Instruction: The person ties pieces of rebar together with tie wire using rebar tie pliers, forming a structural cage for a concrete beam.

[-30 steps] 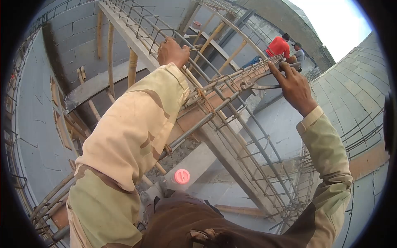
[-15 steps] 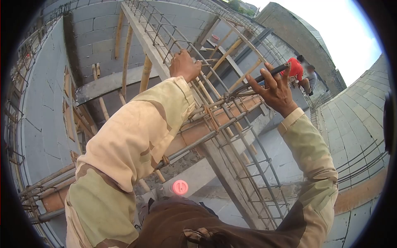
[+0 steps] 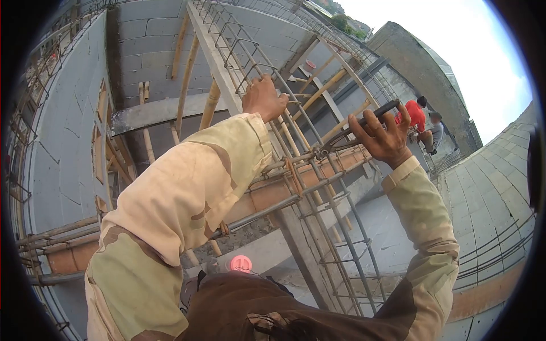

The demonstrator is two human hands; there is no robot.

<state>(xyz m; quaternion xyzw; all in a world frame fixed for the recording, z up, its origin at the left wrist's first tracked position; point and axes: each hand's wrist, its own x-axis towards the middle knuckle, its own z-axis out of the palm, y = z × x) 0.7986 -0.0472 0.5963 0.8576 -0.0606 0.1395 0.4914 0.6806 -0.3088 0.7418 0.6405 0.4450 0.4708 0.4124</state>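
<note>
My left hand (image 3: 265, 100) is wrapped over a bar of the long rebar cage (image 3: 241, 50), its fingertips mostly hidden. My right hand (image 3: 382, 136) grips the dark handles of pincers (image 3: 340, 140), fingers curled round them. The pincers' jaws are at the rebar crossing (image 3: 318, 153), where bars and stirrups meet. Below the crossing, the cage (image 3: 348, 244) continues down towards the lower right. Rust-coloured tie wire (image 3: 293, 173) hangs beside the joint.
Bamboo poles (image 3: 187, 79) stand beneath a concrete beam (image 3: 211, 51). A grey block wall (image 3: 62, 131) rises at the left. A pink-lidded container (image 3: 241, 263) is near my body. Two people, one in a red top (image 3: 415, 115), are at the right beyond the cage.
The view has shifted slightly, so the scene sits further right and lower at the top. The pincer handles look closer together in my right hand. My left hand remains on the cage.
</note>
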